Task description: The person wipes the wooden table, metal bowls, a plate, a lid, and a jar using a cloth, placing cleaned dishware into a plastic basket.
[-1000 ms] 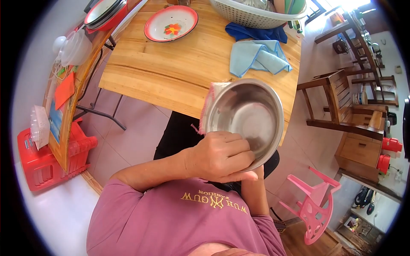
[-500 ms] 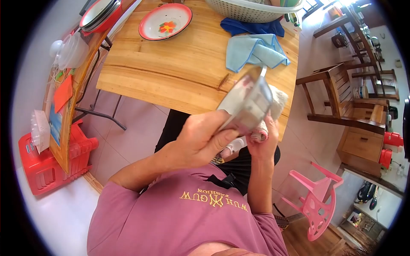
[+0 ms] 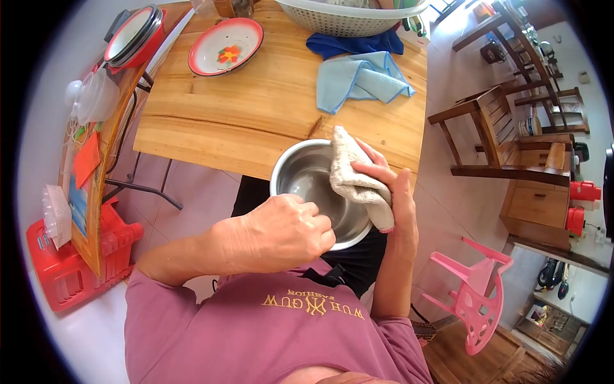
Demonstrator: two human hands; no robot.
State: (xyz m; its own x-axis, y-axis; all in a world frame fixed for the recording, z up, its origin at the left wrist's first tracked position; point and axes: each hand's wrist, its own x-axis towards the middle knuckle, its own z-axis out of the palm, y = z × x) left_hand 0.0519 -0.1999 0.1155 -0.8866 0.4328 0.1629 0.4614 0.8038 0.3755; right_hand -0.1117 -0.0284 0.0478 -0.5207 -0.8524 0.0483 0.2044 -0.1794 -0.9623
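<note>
Curled over the near-left rim, the left hand (image 3: 278, 230) has hold of a round, silver stainless-steel bowl (image 3: 314, 185), up over the lap by the near edge of a pale wooden table (image 3: 275, 102). Across on the right side, the right hand (image 3: 396, 192) grips a folded, off-white fabric cloth (image 3: 355, 173), draped over the rim! Danger here: polished steel looks slick, and one bare hand seems to carry most of the weight. A hard push through that cloth could twist the rim loose, and down goes the bowl towards the pale tiled floor (image 3: 192, 185). Loose folds might bunch up, too.
</note>
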